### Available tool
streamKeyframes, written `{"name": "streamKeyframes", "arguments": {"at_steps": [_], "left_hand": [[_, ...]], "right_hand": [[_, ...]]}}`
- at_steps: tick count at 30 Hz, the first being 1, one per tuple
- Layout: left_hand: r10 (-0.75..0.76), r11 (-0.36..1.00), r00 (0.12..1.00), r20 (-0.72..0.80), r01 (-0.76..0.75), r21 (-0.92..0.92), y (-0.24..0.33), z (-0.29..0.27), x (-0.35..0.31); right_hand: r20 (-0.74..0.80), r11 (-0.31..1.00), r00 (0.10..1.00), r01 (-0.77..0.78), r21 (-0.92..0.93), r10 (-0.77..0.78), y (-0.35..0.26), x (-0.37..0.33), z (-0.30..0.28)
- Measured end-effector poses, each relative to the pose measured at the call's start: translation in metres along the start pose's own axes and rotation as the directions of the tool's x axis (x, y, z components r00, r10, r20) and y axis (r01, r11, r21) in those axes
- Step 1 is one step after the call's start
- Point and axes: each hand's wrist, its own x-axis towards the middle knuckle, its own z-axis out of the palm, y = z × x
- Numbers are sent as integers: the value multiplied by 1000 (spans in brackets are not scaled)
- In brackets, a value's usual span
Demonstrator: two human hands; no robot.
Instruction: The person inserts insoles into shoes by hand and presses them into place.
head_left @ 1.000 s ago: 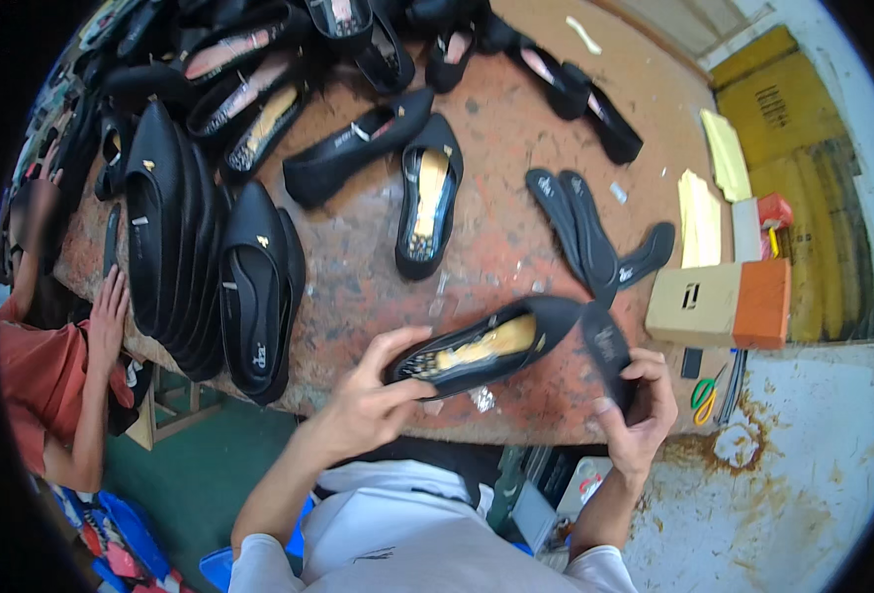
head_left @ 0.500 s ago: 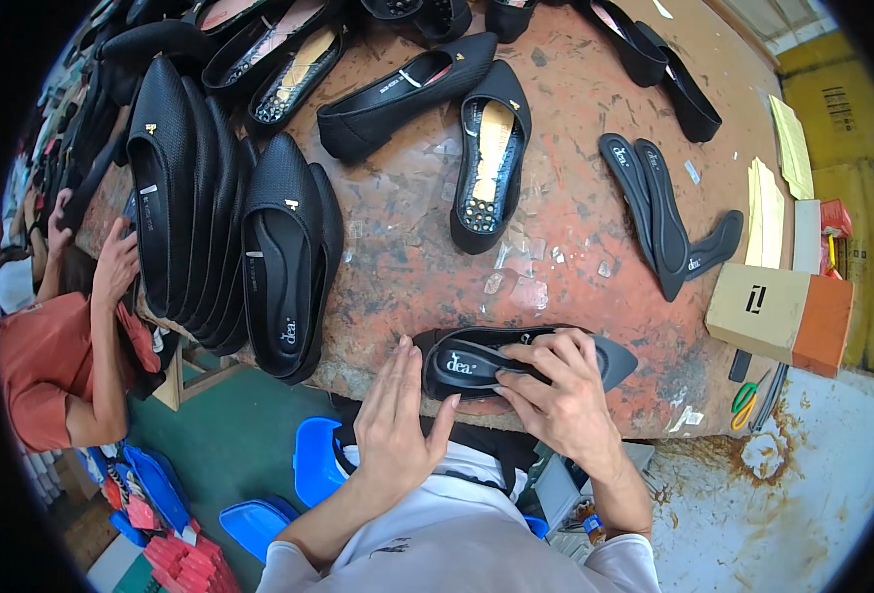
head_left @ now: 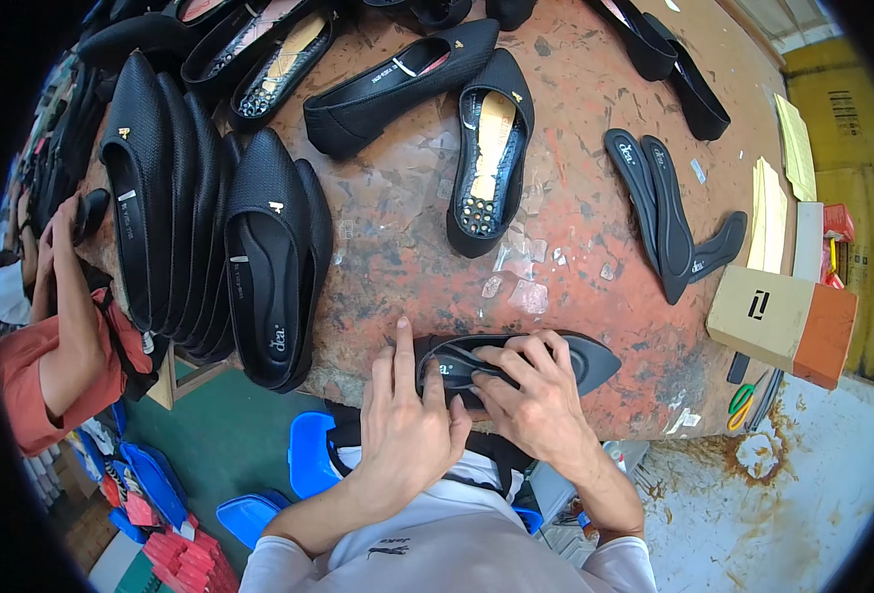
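A black pointed flat shoe (head_left: 598, 362) lies sideways at the table's near edge, toe to the right. Inside it a black insole (head_left: 447, 373) with white lettering shows at the heel end. My right hand (head_left: 531, 390) bends over the middle of the shoe, fingers and thumb closed on the insole. My left hand (head_left: 407, 420) is at the heel with fingers stretched out; a fingertip rests on the insole's heel part, and another finger reaches past the shoe's heel. The insole's front part is largely covered by my right hand.
Finished-looking black shoes stand in a nested row (head_left: 160, 217) at left. Beyond my hands is a shoe (head_left: 488, 163) with a bare inner sole. Loose insoles (head_left: 666, 217), a cardboard box (head_left: 758, 311) and scissors (head_left: 741, 405) lie at right. A co-worker's arm (head_left: 76, 326) is far left.
My left hand has come over the heel, its fingertip now on the insole. My right hand has shifted slightly left with the shoe. The co-worker's hands have moved.
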Motion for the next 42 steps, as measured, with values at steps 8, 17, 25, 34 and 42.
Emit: {"name": "streamKeyframes", "arguments": {"at_steps": [8, 17, 25, 34, 42], "left_hand": [[-32, 994, 997, 74, 24, 108, 4, 0, 2], [42, 999, 999, 31, -43, 32, -3, -6, 11], [504, 825, 862, -60, -500, -262, 27, 50, 9], [448, 893, 893, 40, -445, -71, 27, 133, 1], [323, 897, 914, 245, -213, -387, 36, 93, 20]], "right_hand": [[-194, 760, 817, -577, -299, 544, -16, -9, -25], [-124, 772, 815, -576, -268, 566, 10, -23, 2], [16, 868, 871, -488, -91, 492, -25, 23, -67], [49, 855, 857, -504, -124, 513, -39, -36, 6], [4, 860, 876, -472, -194, 482, -15, -1, -1]]}}
